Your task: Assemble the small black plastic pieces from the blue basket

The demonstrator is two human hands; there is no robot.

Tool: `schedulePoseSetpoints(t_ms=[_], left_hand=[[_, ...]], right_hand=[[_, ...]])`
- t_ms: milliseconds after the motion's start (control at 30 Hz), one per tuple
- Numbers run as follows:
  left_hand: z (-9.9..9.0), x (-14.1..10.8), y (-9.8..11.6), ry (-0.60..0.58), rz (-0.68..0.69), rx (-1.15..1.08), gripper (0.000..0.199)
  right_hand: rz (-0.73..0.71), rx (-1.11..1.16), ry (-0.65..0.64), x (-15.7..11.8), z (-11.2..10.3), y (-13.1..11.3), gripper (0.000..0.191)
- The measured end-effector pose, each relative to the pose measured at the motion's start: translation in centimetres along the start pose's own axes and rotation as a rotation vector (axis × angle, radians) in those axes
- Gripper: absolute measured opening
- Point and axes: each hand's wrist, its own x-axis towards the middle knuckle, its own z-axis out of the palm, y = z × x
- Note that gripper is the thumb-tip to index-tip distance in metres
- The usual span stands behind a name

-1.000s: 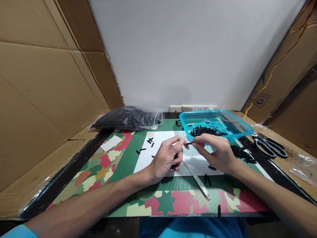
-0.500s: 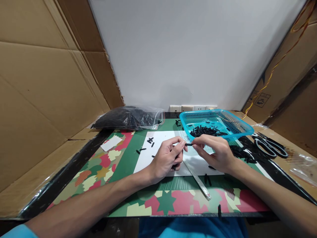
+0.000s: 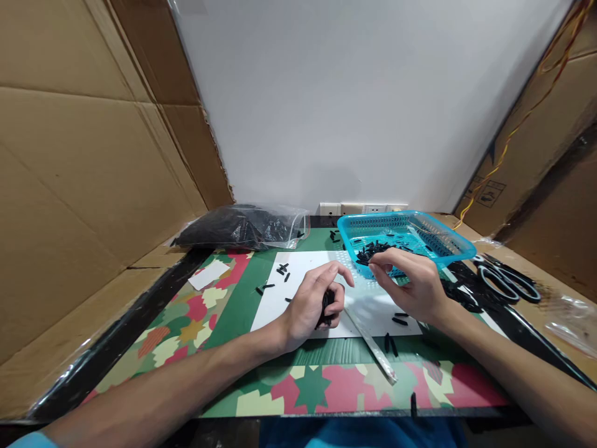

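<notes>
My left hand [image 3: 313, 302] is curled around a bunch of small black strips [image 3: 326, 306], which show between the palm and the bent fingers. Its forefinger is crooked, with nothing seen at the tip. My right hand [image 3: 413, 280] has thumb and forefinger pinched together at the near left side of the blue basket [image 3: 454, 252]. A short black strip [image 3: 363, 262] shows at those fingertips, against the pile of like strips [image 3: 375, 249] in the basket. Beneath both hands lies a white sheet [image 3: 270, 314], with a few loose black strips [image 3: 282, 269] on it.
Behind on the left is a clear zip bag [image 3: 242, 227] full of black pieces. Scissors [image 3: 501, 280] lie at the right beside more black strips [image 3: 459, 295]. A narrow pale strip [image 3: 373, 348] slants across the sheet's front edge. Cardboard walls [image 3: 93, 155] flank the table.
The black strip between both hands' fingertips has left my left hand. My right hand has shifted slightly toward the basket. My left fingers have loosened, showing more of the bunch.
</notes>
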Motion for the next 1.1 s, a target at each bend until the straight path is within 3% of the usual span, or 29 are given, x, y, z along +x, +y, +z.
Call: schedulePoseSetpoints(t_ms=[200,333,467,567,700,900,1100], left_hand=[[0.0,0.1,0.1,0.023,-0.024,-0.039,0.040],[-0.1,0.1,0.0,0.036,-0.035,-0.032,0.040],[-0.1,0.1,-0.1,0.033,-0.066,-0.032,0.043],[0.0,0.0,-0.2,-0.015,-0.134,-0.006,0.046],[0.5,-0.2,-0.3,-0.102,-0.209,0.059,0.055],[0.9,-0.4,-0.4,-0.091,-0.232,0.047,0.051],[0.5,-0.1,-0.6,-0.074,-0.202,0.042,0.048]], right_hand=[[-0.034,-0.038,0.029,-0.1,-0.1,-0.3,0.005],[0.159,-0.164,0.134,0.4,-1.0,0.6,0.011],[0.255,-0.365,0.110,0.9,-1.8,1.8,0.007],[0.113,-0.226,0.028,0.7,-1.3,1.3,0.006],[-0.154,0.036,-0.208,-0.1,0.3,-1.2,0.012],[-0.148,0.192,-0.349,-0.4,1.6,-2.7,0.011],[-0.150,0.279,-0.251,-0.4,1.2,-1.8,0.011]])
